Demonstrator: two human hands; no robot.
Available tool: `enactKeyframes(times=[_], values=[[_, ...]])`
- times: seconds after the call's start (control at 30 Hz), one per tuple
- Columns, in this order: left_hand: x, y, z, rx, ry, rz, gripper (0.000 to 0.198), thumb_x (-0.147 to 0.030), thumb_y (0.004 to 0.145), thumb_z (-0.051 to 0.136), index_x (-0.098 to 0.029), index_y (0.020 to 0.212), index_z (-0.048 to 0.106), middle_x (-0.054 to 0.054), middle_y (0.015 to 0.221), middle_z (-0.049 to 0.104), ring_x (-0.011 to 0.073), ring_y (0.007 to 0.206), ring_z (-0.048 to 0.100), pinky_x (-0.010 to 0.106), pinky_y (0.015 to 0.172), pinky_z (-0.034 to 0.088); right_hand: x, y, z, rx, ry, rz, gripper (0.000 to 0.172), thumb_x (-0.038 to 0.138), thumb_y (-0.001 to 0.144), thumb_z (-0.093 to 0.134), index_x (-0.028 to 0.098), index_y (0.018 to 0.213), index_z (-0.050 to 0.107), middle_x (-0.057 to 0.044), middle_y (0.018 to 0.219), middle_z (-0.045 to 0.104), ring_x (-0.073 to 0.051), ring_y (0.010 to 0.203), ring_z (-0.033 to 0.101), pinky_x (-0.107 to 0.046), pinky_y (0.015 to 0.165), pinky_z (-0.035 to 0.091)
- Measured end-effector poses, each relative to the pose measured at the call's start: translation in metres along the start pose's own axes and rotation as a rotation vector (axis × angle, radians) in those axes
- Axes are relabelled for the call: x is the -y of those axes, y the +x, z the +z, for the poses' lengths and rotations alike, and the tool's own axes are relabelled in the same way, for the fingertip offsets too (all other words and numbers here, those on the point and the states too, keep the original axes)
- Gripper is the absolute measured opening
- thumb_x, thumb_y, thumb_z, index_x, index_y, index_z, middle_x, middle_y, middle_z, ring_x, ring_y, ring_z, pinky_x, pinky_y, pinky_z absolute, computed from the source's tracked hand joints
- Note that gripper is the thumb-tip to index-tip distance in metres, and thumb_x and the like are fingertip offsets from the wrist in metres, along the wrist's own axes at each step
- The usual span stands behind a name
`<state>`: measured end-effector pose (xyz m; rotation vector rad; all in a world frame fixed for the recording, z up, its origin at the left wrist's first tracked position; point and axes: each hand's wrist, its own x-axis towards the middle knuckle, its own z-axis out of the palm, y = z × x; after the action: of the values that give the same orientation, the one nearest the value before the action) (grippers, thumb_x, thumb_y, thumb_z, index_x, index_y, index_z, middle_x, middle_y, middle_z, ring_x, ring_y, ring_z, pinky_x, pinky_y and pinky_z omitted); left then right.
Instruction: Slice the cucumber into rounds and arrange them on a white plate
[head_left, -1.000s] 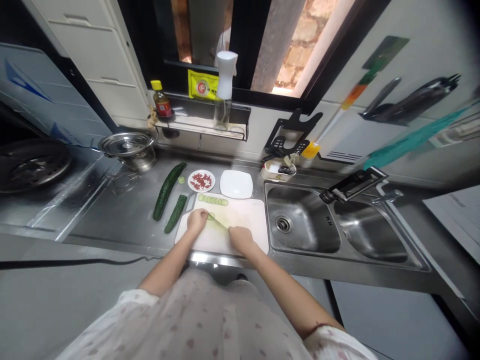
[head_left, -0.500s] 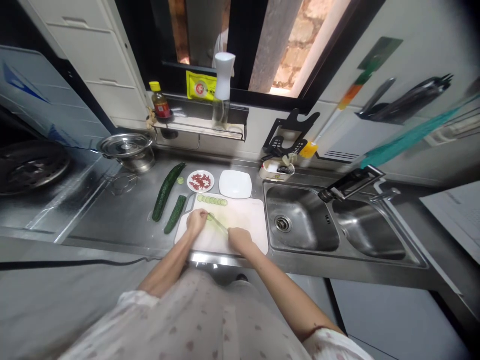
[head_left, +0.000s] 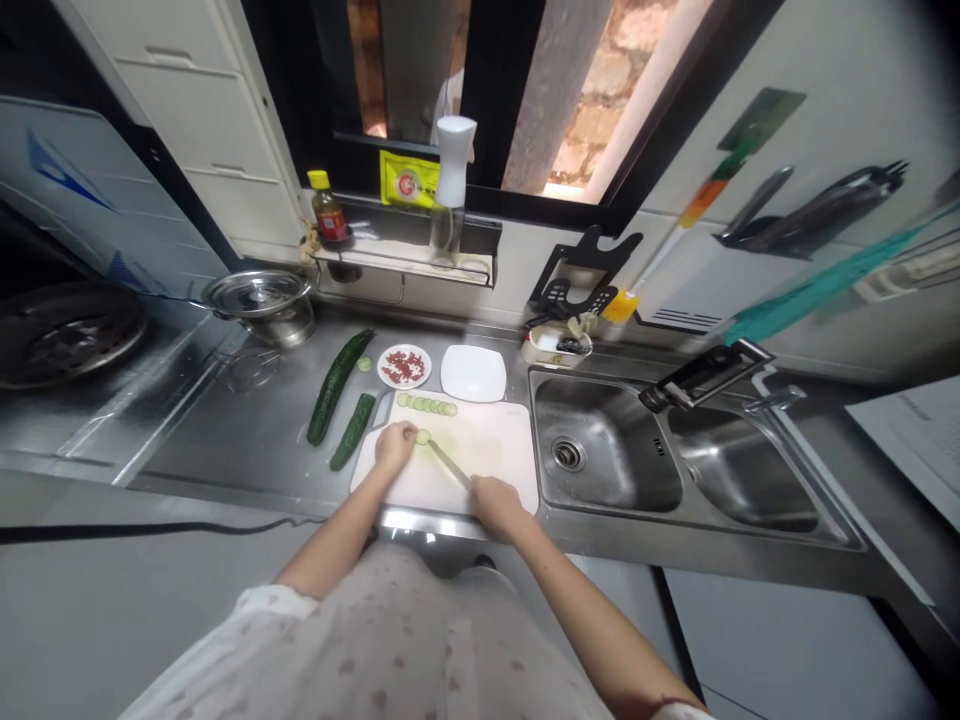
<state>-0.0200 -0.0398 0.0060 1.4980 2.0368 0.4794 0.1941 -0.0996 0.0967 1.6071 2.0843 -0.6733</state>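
Note:
On the white cutting board (head_left: pixel 495 440), my right hand (head_left: pixel 496 505) grips a knife (head_left: pixel 450 463) whose tip points up and left to a round cucumber slice (head_left: pixel 423 437). My left hand (head_left: pixel 396 445) is just left of that slice, its fingers pinched together; whatever is between them is too small to make out. A row of overlapping cucumber slices (head_left: pixel 427 405) lies along the board's top edge. Left of the board are a cut cucumber piece (head_left: pixel 352 432) and a longer cucumber (head_left: pixel 337 388), with a small cucumber end (head_left: pixel 364 364) beside it.
Behind the board stand a plate of chopped red pieces (head_left: pixel 404 367) and a white square dish (head_left: pixel 473 373). A double sink (head_left: pixel 607 440) is at the right, a lidded steel pot (head_left: pixel 266 305) at the back left. A shelf (head_left: pixel 405 262) with bottles hangs above.
The knife and my right hand have moved right and down, away from my left hand. The round slice now shows fully beside the knife tip. The view has shifted slightly.

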Motion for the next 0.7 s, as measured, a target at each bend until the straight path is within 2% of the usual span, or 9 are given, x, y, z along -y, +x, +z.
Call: enactKeyframes(times=[0.17, 0.27, 0.37, 0.5, 0.53, 0.6, 0.7], values=[[0.0, -0.005, 0.002, -0.009, 0.074, 0.055, 0.028, -0.024, 0.085, 0.052, -0.022, 0.108, 0.067, 0.006, 0.1, 0.07, 0.0204, 0.096, 0.062, 0.027, 0.084, 0.043, -0.01, -0.01, 0.007, -0.103, 0.139, 0.005, 0.028, 0.031, 0.094, 0.039, 0.019, 0.106, 0.06, -0.01, 0.098, 0.069, -0.019, 0.09, 0.063, -0.025, 0.069, 0.037], [0.0, -0.011, 0.004, -0.034, 0.127, 0.145, 0.032, -0.027, 0.086, 0.052, -0.02, 0.114, 0.064, 0.009, 0.106, 0.066, 0.0221, 0.103, 0.058, 0.03, 0.09, 0.041, -0.017, -0.017, 0.01, -0.158, 0.255, 0.041, 0.033, 0.031, 0.092, 0.041, 0.021, 0.121, 0.053, -0.007, 0.1, 0.069, -0.018, 0.092, 0.063, -0.023, 0.07, 0.036], [0.001, -0.014, 0.006, -0.043, 0.149, 0.189, 0.028, -0.029, 0.087, 0.051, -0.02, 0.109, 0.066, 0.01, 0.105, 0.064, 0.0224, 0.105, 0.057, 0.03, 0.091, 0.04, -0.023, -0.022, 0.013, -0.191, 0.342, 0.043, 0.045, 0.028, 0.093, 0.04, 0.023, 0.138, 0.039, -0.006, 0.109, 0.068, -0.017, 0.099, 0.062, -0.022, 0.074, 0.036], [0.0, -0.009, 0.007, -0.052, 0.102, 0.16, 0.021, -0.026, 0.084, 0.055, -0.019, 0.099, 0.067, 0.008, 0.102, 0.064, 0.0208, 0.101, 0.058, 0.029, 0.088, 0.041, -0.027, -0.024, 0.017, -0.198, 0.345, 0.103, 0.054, 0.03, 0.096, 0.035, 0.02, 0.148, 0.024, -0.01, 0.116, 0.065, -0.019, 0.102, 0.061, -0.024, 0.075, 0.037], [-0.002, -0.007, 0.007, -0.048, 0.086, 0.142, 0.018, -0.025, 0.082, 0.057, -0.019, 0.096, 0.067, 0.008, 0.1, 0.064, 0.0201, 0.099, 0.058, 0.028, 0.086, 0.042, -0.027, -0.024, 0.018, -0.209, 0.339, 0.134, 0.055, 0.031, 0.096, 0.036, 0.017, 0.148, 0.024, -0.011, 0.115, 0.066, -0.019, 0.102, 0.062, -0.024, 0.075, 0.037], [-0.004, -0.002, 0.006, -0.022, 0.042, 0.092, 0.014, -0.023, 0.08, 0.059, -0.019, 0.09, 0.067, 0.005, 0.094, 0.066, 0.018, 0.091, 0.06, 0.026, 0.08, 0.043, -0.027, -0.024, 0.018, -0.237, 0.334, 0.201, 0.049, 0.031, 0.096, 0.038, 0.013, 0.141, 0.037, -0.013, 0.109, 0.068, -0.02, 0.098, 0.062, -0.024, 0.074, 0.037], [-0.008, 0.003, 0.001, 0.007, -0.06, 0.0, 0.009, -0.023, 0.078, 0.062, -0.019, 0.085, 0.066, 0.002, 0.084, 0.068, 0.0151, 0.081, 0.061, 0.023, 0.072, 0.043, -0.029, -0.024, 0.019, -0.273, 0.34, 0.284, 0.031, 0.029, 0.093, 0.042, 0.012, 0.11, 0.061, -0.012, 0.095, 0.07, -0.02, 0.089, 0.063, -0.023, 0.067, 0.036]])
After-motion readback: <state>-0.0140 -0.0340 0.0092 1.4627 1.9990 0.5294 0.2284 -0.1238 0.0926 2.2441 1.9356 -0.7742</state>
